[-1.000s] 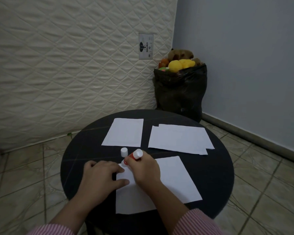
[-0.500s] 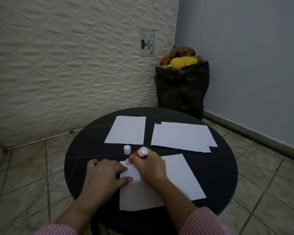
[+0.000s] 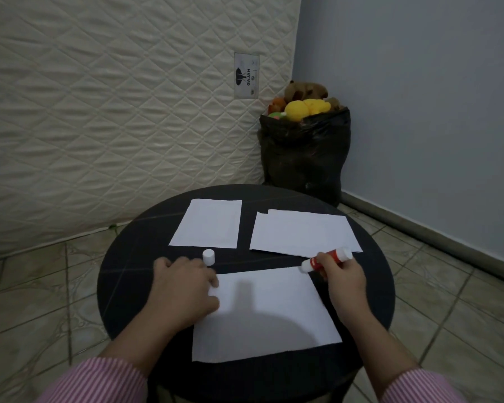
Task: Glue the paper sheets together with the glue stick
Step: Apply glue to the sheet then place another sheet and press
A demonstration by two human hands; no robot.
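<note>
1. Leftmost, a quilted cream mattress with a diamond-stitched, puckered surface stands upright against the wall, a small rectangular label sewn near its right edge; glossy marbled floor tiles lie below it.
2. The round table has a dark, matte top with faint pale lines crossing it.
3. The left hand, coming out of a pink-and-white striped sleeve, lies palm down with the fingers loosely bent, their tips pressing the left edge of the near paper sheet; it grasps nothing.
4. A small white cylindrical cap stands upright on the tabletop just beyond that hand's knuckles, close to it or touching.
5. The near sheet is smooth, white and rectangular, lying flat and slightly askew; a soft shadow falls across its middle.
6. Farther back, a smaller white sheet lies flat, and to its right a thin stack of sheets with offset edges, apart from it.
7. The right hand has its fingers curled around the glue stick, a red tube with white ends held nearly level, its uncapped tip at the near sheet's far right corner and its base over the stack's front edge.
8. Behind the table, in the corner, a crinkled black plastic bag brims with plush toys, yellow and brown, against a smooth blue-grey wall.
</note>
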